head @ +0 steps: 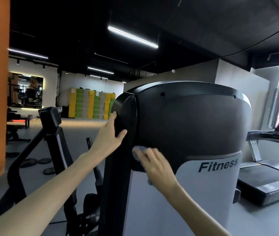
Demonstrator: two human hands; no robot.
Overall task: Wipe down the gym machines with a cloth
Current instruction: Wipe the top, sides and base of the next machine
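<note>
Mid-wipe, early-to-middle of the job by the look of it. The person stands at a big shrouded machine [195, 126] w/ a dark rounded upper panel and a grey lower panel marked "Fitness".

The right hand [154, 166] lies on the lower left of the dark panel, just above the grey part. Its fingers are spread and fairly flat, pressing a pale blue cloth [136, 151] onto the surface. Cloth peeks out past the fingertips and again below the palm. The hand is blurred, so prob. in a stroke.

The left hand [108, 133] holds the machine's black side edge, thumb on the front face and fingers wrapped round the side, bracing.

Done vs left: can't tell which parts are already clean, as no streaks or wet marks show. Judging by cloth position, the upper dark panel, top rim and grey lower panel may need passes.

A treadmill [268, 176] at right and a black-framed machine [57, 142] at left are untouched now, so likely left to do. Weight plates [28, 162] lie on the floor beyond.
</note>
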